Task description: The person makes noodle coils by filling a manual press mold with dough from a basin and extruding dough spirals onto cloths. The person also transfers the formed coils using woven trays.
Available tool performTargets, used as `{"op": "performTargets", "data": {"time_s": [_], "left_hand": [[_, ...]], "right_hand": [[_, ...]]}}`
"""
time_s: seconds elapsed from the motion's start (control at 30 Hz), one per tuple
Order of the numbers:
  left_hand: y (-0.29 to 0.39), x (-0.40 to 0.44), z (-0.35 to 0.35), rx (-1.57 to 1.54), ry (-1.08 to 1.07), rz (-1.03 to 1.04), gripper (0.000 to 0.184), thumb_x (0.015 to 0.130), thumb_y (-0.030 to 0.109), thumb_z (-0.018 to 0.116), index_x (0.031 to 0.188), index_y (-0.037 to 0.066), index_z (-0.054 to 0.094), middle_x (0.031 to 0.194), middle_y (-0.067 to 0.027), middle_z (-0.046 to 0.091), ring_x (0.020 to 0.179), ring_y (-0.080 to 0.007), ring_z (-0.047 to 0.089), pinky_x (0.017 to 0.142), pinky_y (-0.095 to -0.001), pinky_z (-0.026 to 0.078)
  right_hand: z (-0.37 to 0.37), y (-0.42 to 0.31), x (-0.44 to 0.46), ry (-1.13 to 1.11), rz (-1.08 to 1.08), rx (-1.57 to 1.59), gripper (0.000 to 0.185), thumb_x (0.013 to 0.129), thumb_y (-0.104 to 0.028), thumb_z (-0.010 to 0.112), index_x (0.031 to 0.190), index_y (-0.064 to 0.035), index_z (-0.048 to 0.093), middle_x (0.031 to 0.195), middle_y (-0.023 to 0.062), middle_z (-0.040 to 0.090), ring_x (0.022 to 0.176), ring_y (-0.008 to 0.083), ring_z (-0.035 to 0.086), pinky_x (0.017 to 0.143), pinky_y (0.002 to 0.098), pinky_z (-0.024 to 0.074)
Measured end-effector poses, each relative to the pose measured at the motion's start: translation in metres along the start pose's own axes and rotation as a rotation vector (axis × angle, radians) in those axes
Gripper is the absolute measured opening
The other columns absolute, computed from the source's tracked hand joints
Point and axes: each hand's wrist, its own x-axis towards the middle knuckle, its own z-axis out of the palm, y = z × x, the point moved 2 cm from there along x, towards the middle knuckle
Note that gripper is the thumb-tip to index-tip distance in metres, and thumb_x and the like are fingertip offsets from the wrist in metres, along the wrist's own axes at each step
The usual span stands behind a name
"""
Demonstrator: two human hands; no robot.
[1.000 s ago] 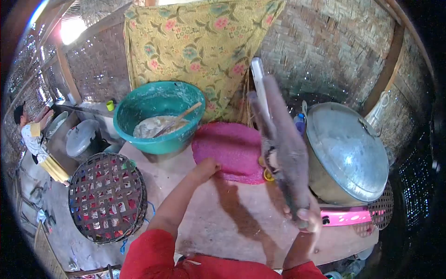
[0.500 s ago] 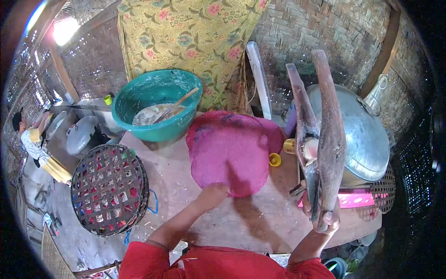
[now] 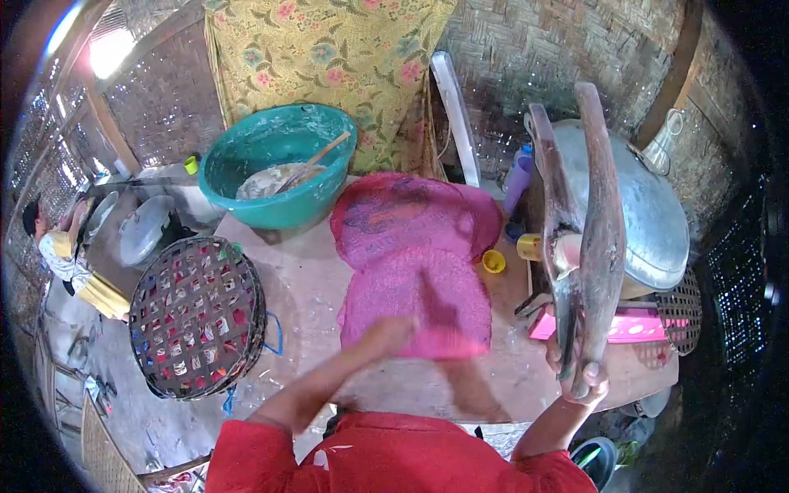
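Head view: reaching over the pink mat (image 3: 403, 283), at centre, with the left hand (image 3: 386, 338), fingers too blurred for telling; at right, grasping the two-armed wooden press (image 3: 606, 238) by its near ends with the right hand (image 3: 593, 384), ideally holding it clear.

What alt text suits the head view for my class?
The right hand grips a wooden tool with two long bars; the blurred left hand is at the near part of a pink sheet on a table. A green basin of pale mixture stands at left, a lidded metal pot at right.
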Motion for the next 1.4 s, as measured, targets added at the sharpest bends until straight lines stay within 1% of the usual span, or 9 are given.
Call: {"op": "performTargets", "data": {"time_s": [0.3,0.5,0.63,0.87,0.9,1.03,1.1,1.27,1.4], "left_hand": [[0.102,0.069,-0.26,-0.02,0.819,0.381,0.018,0.077,0.001,0.058,0.094,0.003,0.064,0.091,-0.0145,0.065,0.085,-0.0305,0.062,0.075,-0.0351,0.048],[0.067,0.095,-0.204,0.034,0.77,0.473,0.013,0.073,0.008,0.063,0.085,0.004,0.063,0.087,-0.0128,0.064,0.081,-0.0304,0.062,0.072,-0.0359,0.048],[-0.013,0.122,-0.1,-0.002,0.301,0.234,0.012,0.072,0.013,0.065,0.076,0.003,0.06,0.078,-0.0153,0.063,0.072,-0.0298,0.062,0.064,-0.0378,0.048],[-0.098,0.153,-0.044,-0.192,0.262,-0.124,0.022,0.076,0.026,0.062,0.074,0.004,0.063,0.065,-0.012,0.063,0.063,-0.022,0.062,0.06,-0.0358,0.047],[-0.102,0.162,-0.053,-0.291,0.186,-0.265,0.023,0.073,0.028,0.061,0.076,0.005,0.066,0.067,-0.0135,0.063,0.066,-0.0241,0.063,0.062,-0.0377,0.048],[-0.106,0.188,-0.105,-0.267,0.352,-0.216,0.02,0.07,0.021,0.065,0.082,0.005,0.067,0.067,-0.011,0.064,0.068,-0.0211,0.063,0.066,-0.0327,0.049],[-0.102,0.195,-0.117,-0.141,0.407,-0.102,0.021,0.068,0.019,0.066,0.085,0.006,0.068,0.068,-0.0107,0.064,0.069,-0.0207,0.062,0.067,-0.0315,0.049],[-0.081,0.207,-0.156,-0.212,0.286,-0.043,0.019,0.064,0.013,0.069,0.081,0.004,0.07,0.081,-0.0116,0.068,0.078,-0.02,0.064,0.072,-0.0319,0.049],[-0.06,0.22,-0.216,-0.166,0.832,0.172,0.015,0.073,0.002,0.06,0.085,0.004,0.07,0.083,-0.0122,0.069,0.074,-0.0213,0.066,0.068,-0.0319,0.051]], "right_hand": [[0.025,-0.019,-0.006,0.207,-0.073,-0.094,0.091,0.051,-0.048,0.072,0.111,0.0145,0.043,0.078,0.0154,0.055,0.052,0.0148,0.048,0.042,0.0252,0.034],[0.002,-0.012,-0.019,0.233,-0.124,-0.081,0.094,0.051,-0.046,0.072,0.112,0.0183,0.041,0.064,0.0131,0.053,0.047,0.0152,0.047,0.041,0.0255,0.0328],[0.002,-0.011,-0.018,0.229,-0.097,-0.081,0.095,0.05,-0.045,0.073,0.113,0.0185,0.041,0.066,0.0131,0.053,0.048,0.0149,0.047,0.041,0.0257,0.0325],[-0.004,-0.008,-0.01,0.18,0.02,-0.113,0.098,0.046,-0.045,0.075,0.115,0.0161,0.042,0.069,0.0124,0.054,0.049,0.0135,0.047,0.041,0.0242,0.0302],[-0.017,0.0,-0.013,0.086,0.026,-0.084,0.101,0.052,-0.042,0.074,0.123,0.017,0.033,0.101,0.0258,0.053,0.053,0.0159,0.049,0.039,0.0234,0.0324],[-0.002,-0.002,-0.002,0.134,-0.028,-0.068,0.098,0.053,-0.041,0.075,0.123,0.015,0.034,0.098,0.0237,0.053,0.055,0.0164,0.049,0.04,0.0236,0.0318],[0.007,-0.005,0.002,0.267,0.002,-0.101,0.097,0.045,-0.046,0.074,0.116,0.0137,0.044,0.067,0.0094,0.054,0.05,0.0125,0.048,0.041,0.0227,0.0329],[-0.011,0.004,0.004,0.149,0.013,-0.068,0.096,0.05,-0.043,0.074,0.12,0.0131,0.039,0.082,0.015,0.054,0.053,0.0143,0.048,0.042,0.0238,0.033],[-0.004,0.0,0.008,0.092,0.0,-0.043,0.097,0.053,-0.04,0.075,0.123,0.0143,0.034,0.094,0.0176,0.053,0.057,0.0152,0.047,0.042,0.024,0.0324]]}}
